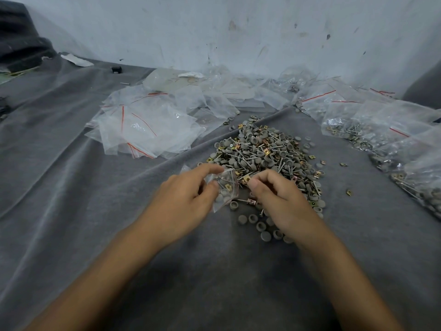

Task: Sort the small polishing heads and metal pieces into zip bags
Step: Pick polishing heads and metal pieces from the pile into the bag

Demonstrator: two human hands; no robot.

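A heap of small grey polishing heads, metal pins and brass square pieces (267, 154) lies on the grey cloth (95, 211). My left hand (186, 201) holds a small clear zip bag (225, 189) with a few grey heads, a pin and a brass piece inside. Just right of the bag's mouth, my right hand (279, 199) pinches a small brass piece (245, 179) between thumb and fingers. Loose grey heads (257, 223) lie under and around my right hand.
Several empty zip bags with red seal lines (145, 130) are strewn at the left and back. Filled bags (372, 130) pile along the right edge. A small black object (116, 69) sits near the dirty white wall. Dark fabric lies at the far left.
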